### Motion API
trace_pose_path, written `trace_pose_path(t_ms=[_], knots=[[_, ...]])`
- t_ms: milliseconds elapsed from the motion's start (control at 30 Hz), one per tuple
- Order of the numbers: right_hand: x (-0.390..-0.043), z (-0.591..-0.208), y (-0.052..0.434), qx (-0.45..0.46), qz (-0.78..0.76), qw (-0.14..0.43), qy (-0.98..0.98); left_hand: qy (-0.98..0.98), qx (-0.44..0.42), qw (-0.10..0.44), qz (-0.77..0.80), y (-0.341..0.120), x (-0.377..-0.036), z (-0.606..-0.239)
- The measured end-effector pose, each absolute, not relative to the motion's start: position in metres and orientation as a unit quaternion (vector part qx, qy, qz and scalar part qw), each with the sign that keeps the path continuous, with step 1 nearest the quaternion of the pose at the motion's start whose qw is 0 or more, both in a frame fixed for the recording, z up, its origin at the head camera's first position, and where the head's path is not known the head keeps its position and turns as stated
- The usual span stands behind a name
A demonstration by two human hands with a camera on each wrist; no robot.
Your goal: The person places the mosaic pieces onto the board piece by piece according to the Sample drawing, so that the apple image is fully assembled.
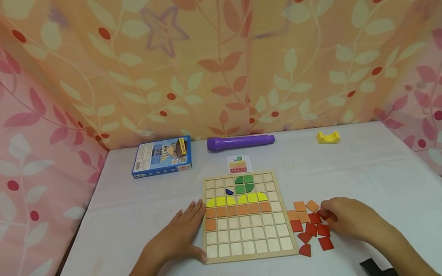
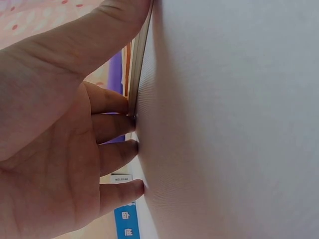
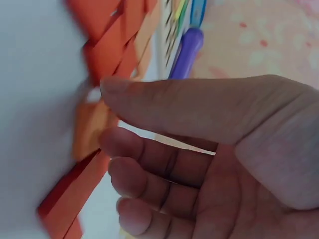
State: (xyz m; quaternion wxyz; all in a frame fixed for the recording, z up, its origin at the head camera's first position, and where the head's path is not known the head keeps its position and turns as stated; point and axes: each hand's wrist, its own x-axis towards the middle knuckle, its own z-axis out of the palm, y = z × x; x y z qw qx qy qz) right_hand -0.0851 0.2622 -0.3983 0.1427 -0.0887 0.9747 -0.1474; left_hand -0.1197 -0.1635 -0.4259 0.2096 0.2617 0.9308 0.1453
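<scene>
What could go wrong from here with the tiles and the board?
The right hand is among loose red tiles and orange tiles crowded together, so it might nudge neighbours or take the wrong colour.

The left hand touches the left edge of the wooden grid board; a hard push could slide it into pieces lying close to its right side.

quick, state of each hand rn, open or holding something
Left hand: open, touching the grid board's left edge.
Right hand: curled in at the loose tiles; can't tell whether it pinches one.
</scene>
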Motion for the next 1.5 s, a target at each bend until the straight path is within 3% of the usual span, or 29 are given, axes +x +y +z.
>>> trace_pose_path(t_ms=[367, 1167, 1500], knots=[[-0.079, -0.41, 0.284, -0.051, -0.163, 0.147, 0.974, 0.931, 0.26, 0.21, 0.144, -0.162, -0.12, -0.425], [-0.073, -0.411, 0.287, -0.064, -0.171, 0.162, 0.97, 0.932, 0.261, 0.207, 0.145, -0.162, -0.12, -0.424], [-0.074, -0.406, 0.284, -0.076, -0.166, 0.118, 0.976, 0.932, 0.255, 0.213, 0.146, -0.16, -0.119, -0.421]])
